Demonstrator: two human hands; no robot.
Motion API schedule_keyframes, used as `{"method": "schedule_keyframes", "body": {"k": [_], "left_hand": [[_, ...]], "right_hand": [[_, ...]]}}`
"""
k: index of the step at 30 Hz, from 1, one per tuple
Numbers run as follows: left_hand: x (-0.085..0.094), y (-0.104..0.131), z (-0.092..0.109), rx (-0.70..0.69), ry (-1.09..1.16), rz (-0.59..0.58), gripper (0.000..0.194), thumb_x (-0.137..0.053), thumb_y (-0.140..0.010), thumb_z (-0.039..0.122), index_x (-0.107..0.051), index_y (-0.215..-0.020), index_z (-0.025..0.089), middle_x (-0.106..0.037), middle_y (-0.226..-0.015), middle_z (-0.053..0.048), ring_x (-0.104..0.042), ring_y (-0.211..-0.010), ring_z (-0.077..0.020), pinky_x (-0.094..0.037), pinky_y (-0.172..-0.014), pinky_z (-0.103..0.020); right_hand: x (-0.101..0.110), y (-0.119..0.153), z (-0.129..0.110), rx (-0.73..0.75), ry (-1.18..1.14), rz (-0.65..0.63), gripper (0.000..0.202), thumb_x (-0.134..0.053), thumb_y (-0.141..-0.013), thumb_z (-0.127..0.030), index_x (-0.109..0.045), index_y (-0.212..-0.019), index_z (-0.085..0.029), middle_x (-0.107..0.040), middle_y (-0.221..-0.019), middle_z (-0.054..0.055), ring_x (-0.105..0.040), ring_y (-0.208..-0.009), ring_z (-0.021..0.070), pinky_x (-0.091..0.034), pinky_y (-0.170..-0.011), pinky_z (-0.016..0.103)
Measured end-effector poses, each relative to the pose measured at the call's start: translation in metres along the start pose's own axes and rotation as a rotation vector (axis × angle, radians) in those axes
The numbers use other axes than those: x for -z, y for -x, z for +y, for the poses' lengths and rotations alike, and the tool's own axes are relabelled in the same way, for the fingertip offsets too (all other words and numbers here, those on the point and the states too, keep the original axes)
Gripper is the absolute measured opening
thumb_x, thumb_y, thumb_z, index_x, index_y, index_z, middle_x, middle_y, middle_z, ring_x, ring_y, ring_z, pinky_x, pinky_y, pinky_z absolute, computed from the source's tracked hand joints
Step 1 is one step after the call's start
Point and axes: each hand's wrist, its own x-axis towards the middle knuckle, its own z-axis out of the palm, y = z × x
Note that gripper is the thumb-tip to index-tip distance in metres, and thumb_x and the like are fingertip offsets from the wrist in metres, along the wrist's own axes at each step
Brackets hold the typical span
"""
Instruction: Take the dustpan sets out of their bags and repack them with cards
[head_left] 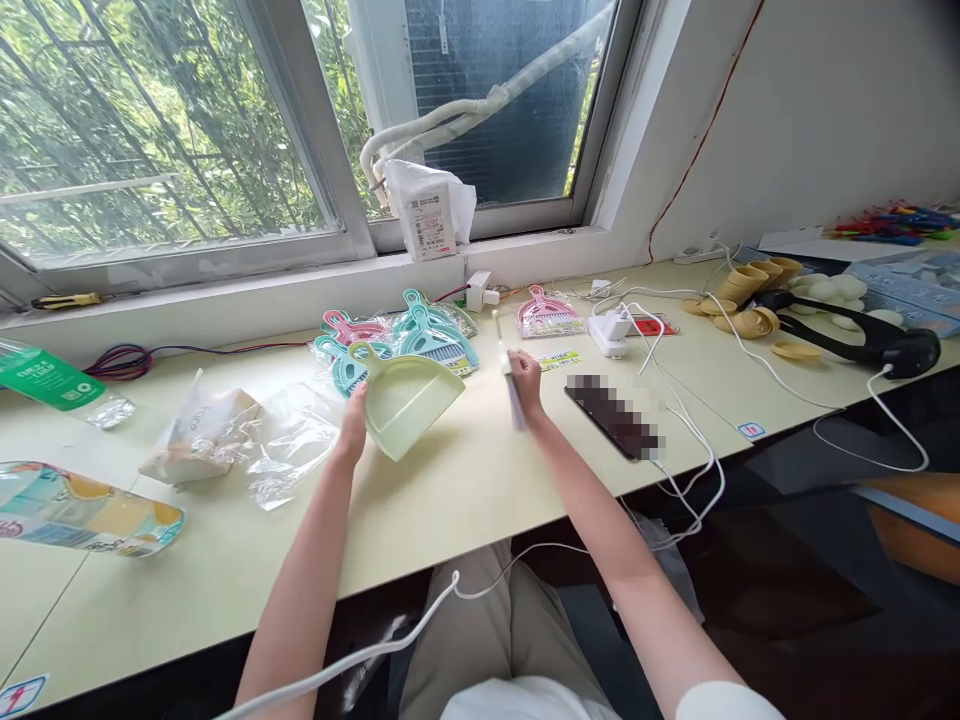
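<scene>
My left hand grips the left edge of a pale green dustpan, which is tilted up above the table with its inside toward me. A small hand brush is in my closed right hand. The brush is seen edge-on, handle upward and pale bristles downward, apart from the dustpan. Behind the dustpan lie packaged teal dustpan-and-brush sets and a pink set. Another pink set rests beyond my right hand. A printed yellow-green label card lies just past that hand.
A phone and white charger with loose cables sit at right. Clear plastic wrapping, an opened paper food bag and drink bottles lie left. A tissue pack stands on the sill. A white cable crosses my lap.
</scene>
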Motion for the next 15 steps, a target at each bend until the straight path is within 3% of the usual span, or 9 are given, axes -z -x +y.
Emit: {"method": "schedule_keyframes", "body": {"k": [3, 6, 10, 15], "left_hand": [[0.018, 0.000, 0.009, -0.051, -0.154, 0.012, 0.051, -0.044, -0.086, 0.048, -0.058, -0.122, 0.015, -0.064, -0.116, -0.010, -0.054, -0.112, -0.0273, -0.042, -0.093, -0.035], [0.026, 0.001, 0.009, -0.044, -0.598, 0.067, 0.038, -0.044, -0.085, 0.043, -0.065, -0.107, 0.019, -0.067, -0.103, -0.009, -0.058, -0.100, -0.0278, -0.042, -0.083, -0.034], [0.026, 0.001, 0.004, 0.051, -0.991, 0.044, 0.033, -0.043, -0.086, 0.041, -0.067, -0.094, 0.020, -0.068, -0.090, -0.010, -0.060, -0.088, -0.0276, -0.039, -0.072, -0.032], [0.020, 0.000, 0.000, 0.067, -0.990, 0.109, 0.031, -0.050, -0.082, 0.039, -0.067, -0.100, 0.020, -0.069, -0.089, -0.009, -0.060, -0.086, -0.0265, -0.039, -0.071, -0.031]], "right_hand": [[-0.001, -0.004, 0.004, 0.171, 0.662, 0.028, 0.033, -0.048, -0.088, -0.030, -0.059, -0.059, -0.018, -0.057, -0.076, 0.004, -0.054, -0.076, 0.0167, -0.040, -0.067, 0.025], [-0.006, -0.002, 0.013, 0.230, 1.127, -0.042, 0.029, -0.043, -0.091, -0.028, -0.067, -0.078, -0.017, -0.061, -0.090, 0.008, -0.056, -0.078, 0.0170, -0.037, -0.066, 0.026], [-0.005, -0.001, 0.021, 0.267, 1.182, -0.099, 0.020, -0.048, -0.090, -0.026, -0.064, -0.101, -0.021, -0.062, -0.099, 0.007, -0.056, -0.085, 0.0182, -0.037, -0.066, 0.026], [0.002, -0.008, 0.031, 0.257, 1.196, -0.105, 0.012, -0.061, -0.084, -0.027, -0.067, -0.094, -0.022, -0.064, -0.101, 0.007, -0.053, -0.101, 0.0246, -0.037, -0.085, 0.037]]}}
